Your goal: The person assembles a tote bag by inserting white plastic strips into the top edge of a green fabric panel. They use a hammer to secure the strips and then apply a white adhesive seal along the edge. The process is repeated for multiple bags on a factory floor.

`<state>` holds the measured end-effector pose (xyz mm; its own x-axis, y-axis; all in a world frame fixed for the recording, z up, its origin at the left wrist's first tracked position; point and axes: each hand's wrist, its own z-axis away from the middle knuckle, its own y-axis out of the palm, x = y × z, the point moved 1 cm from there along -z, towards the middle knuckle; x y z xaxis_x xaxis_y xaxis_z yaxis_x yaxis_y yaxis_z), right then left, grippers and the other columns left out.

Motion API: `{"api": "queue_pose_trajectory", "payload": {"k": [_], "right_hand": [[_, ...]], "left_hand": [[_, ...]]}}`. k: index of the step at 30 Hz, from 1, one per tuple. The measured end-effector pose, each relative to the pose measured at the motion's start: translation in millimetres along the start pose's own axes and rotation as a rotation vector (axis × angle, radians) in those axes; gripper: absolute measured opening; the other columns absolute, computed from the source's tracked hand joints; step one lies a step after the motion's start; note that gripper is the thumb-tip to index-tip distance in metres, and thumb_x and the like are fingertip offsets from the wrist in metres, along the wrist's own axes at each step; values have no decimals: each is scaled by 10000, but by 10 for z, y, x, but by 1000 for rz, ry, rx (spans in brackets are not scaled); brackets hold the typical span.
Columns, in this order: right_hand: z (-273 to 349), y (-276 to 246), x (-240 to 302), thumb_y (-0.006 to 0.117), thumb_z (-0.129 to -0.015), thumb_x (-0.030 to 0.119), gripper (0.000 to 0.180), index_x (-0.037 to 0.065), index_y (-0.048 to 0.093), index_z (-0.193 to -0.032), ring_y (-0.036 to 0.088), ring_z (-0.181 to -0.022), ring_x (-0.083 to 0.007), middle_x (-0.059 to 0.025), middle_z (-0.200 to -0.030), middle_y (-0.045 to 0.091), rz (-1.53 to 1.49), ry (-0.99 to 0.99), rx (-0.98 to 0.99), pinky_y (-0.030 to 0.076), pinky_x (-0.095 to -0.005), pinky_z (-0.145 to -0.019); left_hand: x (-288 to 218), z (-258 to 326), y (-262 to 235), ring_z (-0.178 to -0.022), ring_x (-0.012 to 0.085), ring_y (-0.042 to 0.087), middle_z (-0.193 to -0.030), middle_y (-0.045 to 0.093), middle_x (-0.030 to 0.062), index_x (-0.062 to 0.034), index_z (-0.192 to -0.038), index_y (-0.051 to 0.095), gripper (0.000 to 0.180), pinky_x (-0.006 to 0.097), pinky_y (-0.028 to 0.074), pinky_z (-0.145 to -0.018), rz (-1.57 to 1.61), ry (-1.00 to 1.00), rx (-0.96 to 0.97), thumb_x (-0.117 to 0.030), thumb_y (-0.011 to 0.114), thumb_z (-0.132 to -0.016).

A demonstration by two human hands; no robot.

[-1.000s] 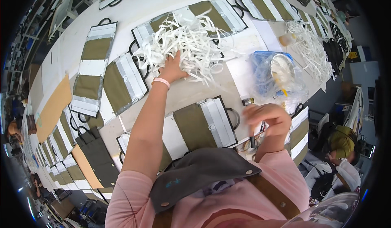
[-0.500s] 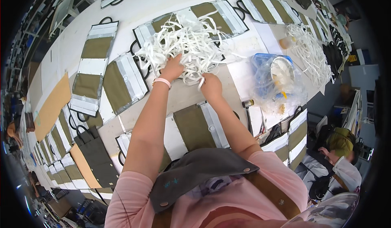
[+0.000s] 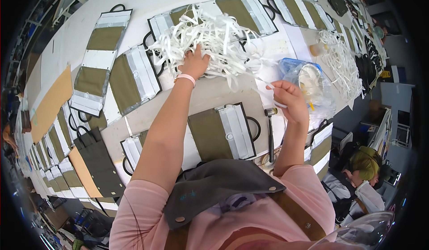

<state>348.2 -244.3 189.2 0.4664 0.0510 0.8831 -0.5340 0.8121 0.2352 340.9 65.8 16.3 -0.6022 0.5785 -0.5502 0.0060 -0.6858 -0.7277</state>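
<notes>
A tangled heap of narrow white strips lies across the middle of the table, on top of an olive and white fabric panel. My left hand presses into the heap's near side with its fingers apart; some fingertips are sunk among the strips. Right of the heap, my right hand is closed in a pinch on one white strip, which stretches back toward the heap. Another olive and white panel with black loop handles lies just in front of me, partly under my left forearm.
A black-handled hammer lies below my right hand. Beyond it stands a white tub in clear plastic. A second heap of white strips lies farther right. More panels and a dark bag are at left. Another person is at right.
My right hand has moved right and nearer to me, away from the heap, drawing a white strip out. My left hand stays at the heap, shifted slightly up and right.
</notes>
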Motion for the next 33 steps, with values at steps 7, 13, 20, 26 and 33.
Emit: {"api": "queue_pose_trajectory", "payload": {"k": [7,13,20,26,33], "right_hand": [[235,-61,35,594,-904,69,208,-25,665,-1075,395,-542,-32,44,-690,564,12,16,35,303,-205,-514],[484,-534,223,582,-917,61,225,-18,632,-1122,410,-538,-66,39,-611,477,-391,-395,-48,388,-250,-592],[52,-247,177,565,-969,325,332,20,695,-974,608,-1015,-278,-133,-1008,657,-254,-682,410,438,-519,-939],[-775,80,-1177,547,-905,50,161,4,695,-950,619,-849,-144,-60,-908,693,334,-56,-262,482,-293,-786],[-1028,663,-878,627,-824,34,170,13,695,-978,622,-884,-295,-134,-859,671,914,-784,-533,484,-403,-809]], "left_hand": [[169,-172,31,-1392,444,332,-1545,295,230,-214,-1544,241,765,667,275,-1051,149,11,-21,-550,474,-897],[64,18,-240,-1253,402,510,-1301,575,243,-56,-1278,579,592,424,429,-1011,405,252,-149,-371,709,-795],[96,192,-251,-1119,366,578,-1150,636,203,-29,-1054,629,278,417,434,-987,509,321,-283,-114,699,-799],[249,508,-173,-1107,361,571,-1143,613,176,-28,-1031,636,190,407,452,-958,304,579,-441,-27,627,-842],[170,746,-287,-1060,307,567,-1148,612,116,-104,-1067,680,252,410,449,-921,-42,440,-425,-56,664,-821]]}}
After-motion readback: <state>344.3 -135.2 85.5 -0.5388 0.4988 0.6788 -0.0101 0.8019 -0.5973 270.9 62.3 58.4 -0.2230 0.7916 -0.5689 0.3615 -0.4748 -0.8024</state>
